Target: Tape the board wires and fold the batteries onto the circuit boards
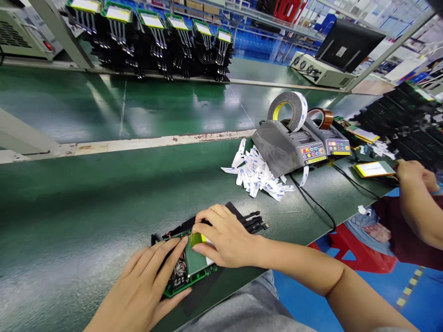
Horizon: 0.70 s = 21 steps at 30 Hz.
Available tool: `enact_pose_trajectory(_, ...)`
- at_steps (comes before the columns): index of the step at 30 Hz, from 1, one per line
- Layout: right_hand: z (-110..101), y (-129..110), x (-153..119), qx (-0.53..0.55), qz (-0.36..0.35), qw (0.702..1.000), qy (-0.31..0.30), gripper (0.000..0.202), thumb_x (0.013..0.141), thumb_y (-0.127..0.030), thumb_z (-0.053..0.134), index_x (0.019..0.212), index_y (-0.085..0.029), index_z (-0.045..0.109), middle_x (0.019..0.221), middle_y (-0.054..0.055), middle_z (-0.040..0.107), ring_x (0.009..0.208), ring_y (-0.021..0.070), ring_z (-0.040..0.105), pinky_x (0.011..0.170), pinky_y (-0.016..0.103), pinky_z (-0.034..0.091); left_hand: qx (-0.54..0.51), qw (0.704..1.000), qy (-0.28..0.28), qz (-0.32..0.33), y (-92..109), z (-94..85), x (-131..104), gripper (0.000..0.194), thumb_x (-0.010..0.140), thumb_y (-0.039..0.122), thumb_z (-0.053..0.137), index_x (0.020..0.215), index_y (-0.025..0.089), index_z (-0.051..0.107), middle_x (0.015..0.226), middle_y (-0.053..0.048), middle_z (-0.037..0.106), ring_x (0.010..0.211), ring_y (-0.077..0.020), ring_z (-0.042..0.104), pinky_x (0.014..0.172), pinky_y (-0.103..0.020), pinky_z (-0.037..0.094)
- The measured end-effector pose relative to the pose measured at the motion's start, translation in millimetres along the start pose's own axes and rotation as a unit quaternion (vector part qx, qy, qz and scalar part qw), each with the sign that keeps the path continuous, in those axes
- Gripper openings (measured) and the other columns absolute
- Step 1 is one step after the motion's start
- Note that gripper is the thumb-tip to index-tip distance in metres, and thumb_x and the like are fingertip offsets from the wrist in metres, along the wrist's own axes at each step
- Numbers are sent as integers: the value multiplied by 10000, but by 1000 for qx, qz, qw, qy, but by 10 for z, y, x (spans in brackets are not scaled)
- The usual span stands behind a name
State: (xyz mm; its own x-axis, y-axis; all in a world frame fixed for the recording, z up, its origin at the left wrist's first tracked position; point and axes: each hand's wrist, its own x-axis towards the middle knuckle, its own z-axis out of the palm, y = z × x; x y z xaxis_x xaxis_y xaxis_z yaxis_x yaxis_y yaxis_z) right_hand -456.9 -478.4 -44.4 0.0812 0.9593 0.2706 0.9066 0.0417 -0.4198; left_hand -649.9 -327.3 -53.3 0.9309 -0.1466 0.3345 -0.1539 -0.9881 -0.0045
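Note:
On the green bench in front of me lies an electronic device with a green frame (169, 291), its small circuit board (179, 269) showing. A flat grey battery (194, 262) with yellow tape and a white label sits in it. My left hand (147, 276) holds the device's left end, fingers over the top and thumb along the near side. My right hand (224, 235) is closed at the battery's yellow-taped part, thumb and fingertips close together; its palm covers much of the device. Black cables (254, 221) stick out beyond that hand.
White backing strips (256, 173) are heaped beside two grey tape dispensers (290, 145) carrying tape rolls (289, 110). Several green-framed devices (152, 20) line the shelf behind. At the right, a co-worker's hand (413, 173) is near another battery (375, 168). A black cord (318, 205) crosses the bench.

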Motion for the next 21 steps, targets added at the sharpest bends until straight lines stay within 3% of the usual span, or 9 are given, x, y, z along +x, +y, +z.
enact_pose_trajectory(6,-16,73,-49,46,-8,999,13,196,973,-316,598,1066,-157,666,1120,92,638,995,217,514,911,379,442,3,1000,2,-2,18,3,31,616,997,558,430,1353,72,557,1162,-149,647,1016,-264,590,918,-405,371)
enact_pose_trajectory(15,9,82,-61,32,-29,998,49,181,968,-324,622,1072,-190,688,1101,67,659,973,197,528,910,371,437,-8,1000,-10,-15,13,-14,10,618,981,578,454,1368,105,544,1160,-117,661,1016,-246,605,935,-391,379)
enact_pose_trajectory(21,5,11,-34,0,-28,1000,5,188,975,-259,546,1092,-142,636,1101,112,623,990,231,512,906,395,442,-6,1000,2,-11,10,-15,57,599,987,558,446,1344,91,563,1146,-131,656,1002,-259,604,919,-399,381)
